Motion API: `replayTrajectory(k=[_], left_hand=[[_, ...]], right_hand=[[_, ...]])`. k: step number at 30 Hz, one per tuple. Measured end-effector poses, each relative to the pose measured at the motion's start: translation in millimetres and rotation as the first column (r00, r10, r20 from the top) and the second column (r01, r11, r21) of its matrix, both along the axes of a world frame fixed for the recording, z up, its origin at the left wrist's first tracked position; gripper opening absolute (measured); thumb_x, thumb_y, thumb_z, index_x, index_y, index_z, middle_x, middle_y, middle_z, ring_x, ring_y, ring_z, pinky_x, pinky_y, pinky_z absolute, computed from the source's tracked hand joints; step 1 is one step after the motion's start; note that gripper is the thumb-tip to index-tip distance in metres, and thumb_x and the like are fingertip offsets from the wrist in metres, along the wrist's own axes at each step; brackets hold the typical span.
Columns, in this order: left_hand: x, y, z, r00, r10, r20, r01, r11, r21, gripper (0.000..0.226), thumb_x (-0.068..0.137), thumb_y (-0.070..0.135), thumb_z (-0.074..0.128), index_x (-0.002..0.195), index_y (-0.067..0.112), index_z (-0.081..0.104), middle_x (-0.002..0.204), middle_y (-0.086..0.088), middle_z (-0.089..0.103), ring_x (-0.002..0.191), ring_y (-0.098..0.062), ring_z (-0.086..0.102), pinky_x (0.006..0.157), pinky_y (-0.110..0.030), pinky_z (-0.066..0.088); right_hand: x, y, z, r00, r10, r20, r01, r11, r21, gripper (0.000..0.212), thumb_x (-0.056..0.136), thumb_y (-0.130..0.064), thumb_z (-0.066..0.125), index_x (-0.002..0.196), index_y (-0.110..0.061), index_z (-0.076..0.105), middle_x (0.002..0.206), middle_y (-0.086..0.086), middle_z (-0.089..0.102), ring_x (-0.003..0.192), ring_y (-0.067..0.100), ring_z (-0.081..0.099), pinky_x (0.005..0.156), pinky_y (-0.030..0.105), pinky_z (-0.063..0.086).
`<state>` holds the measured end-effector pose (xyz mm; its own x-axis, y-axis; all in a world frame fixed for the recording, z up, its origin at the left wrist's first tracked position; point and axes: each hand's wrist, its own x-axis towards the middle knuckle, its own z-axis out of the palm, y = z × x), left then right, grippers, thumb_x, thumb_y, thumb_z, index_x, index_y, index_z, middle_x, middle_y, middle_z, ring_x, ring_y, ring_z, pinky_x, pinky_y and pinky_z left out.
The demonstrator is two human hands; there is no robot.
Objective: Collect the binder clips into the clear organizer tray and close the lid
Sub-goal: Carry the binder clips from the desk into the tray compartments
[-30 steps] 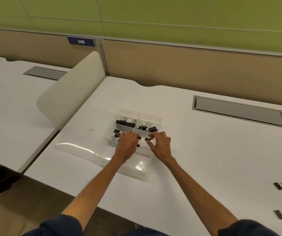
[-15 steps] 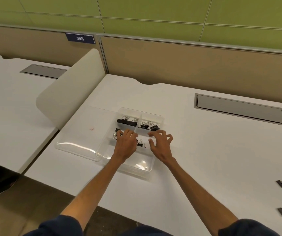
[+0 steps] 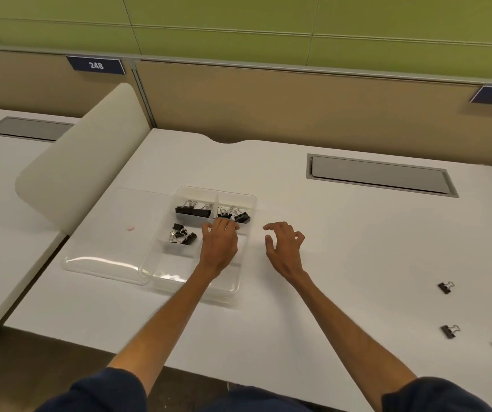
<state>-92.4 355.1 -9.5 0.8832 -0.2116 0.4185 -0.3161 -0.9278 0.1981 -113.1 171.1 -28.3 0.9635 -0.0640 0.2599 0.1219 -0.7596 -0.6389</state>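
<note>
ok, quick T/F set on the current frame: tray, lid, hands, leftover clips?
1. The organizer tray has its lid shut. False: the lid lies open flat to its left.
2. Binder clips lie loose on the desk at far right. True: one, another.
3. The right hand holds a clip. False: it is empty, fingers spread, beside the tray.
4. The left hand is over the tray. True.
5. Every compartment holds clips. False: the nearest is empty.

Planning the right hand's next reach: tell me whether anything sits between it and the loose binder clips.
Nothing visible does. The right hand hovers open beside the organizer tray; only bare desk lies between it and the three loose binder clips near the right edge.
</note>
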Motion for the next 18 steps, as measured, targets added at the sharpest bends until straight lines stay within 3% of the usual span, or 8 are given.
replayTrajectory(k=[13,18], left_hand=[[-9,-112,-5,0.961,-0.265,-0.078,0.264,0.964,-0.017,0.011,0.084,0.008,0.058,0.091,0.015,0.063,0.093,0.001,0.064,0.097,-0.023,0.055,0.069,-0.037,0.044],[-18,-155,-11,0.931,-0.341,-0.129,0.336,0.940,-0.065,0.009,0.085,0.014,0.060,0.093,0.016,0.063,0.095,0.002,0.063,0.099,-0.022,0.053,0.071,-0.035,0.043]], right_hand=[[-39,-104,-5,0.978,-0.203,-0.038,0.204,0.979,0.011,0.027,0.091,-0.015,0.047,0.111,-0.028,0.059,0.114,-0.011,0.057,0.111,0.011,0.050,0.094,0.032,0.022],[-59,-151,-7,0.956,-0.288,-0.048,0.290,0.957,0.018,0.026,0.090,-0.015,0.047,0.110,-0.026,0.059,0.111,-0.010,0.059,0.109,0.012,0.053,0.094,0.036,0.027]])
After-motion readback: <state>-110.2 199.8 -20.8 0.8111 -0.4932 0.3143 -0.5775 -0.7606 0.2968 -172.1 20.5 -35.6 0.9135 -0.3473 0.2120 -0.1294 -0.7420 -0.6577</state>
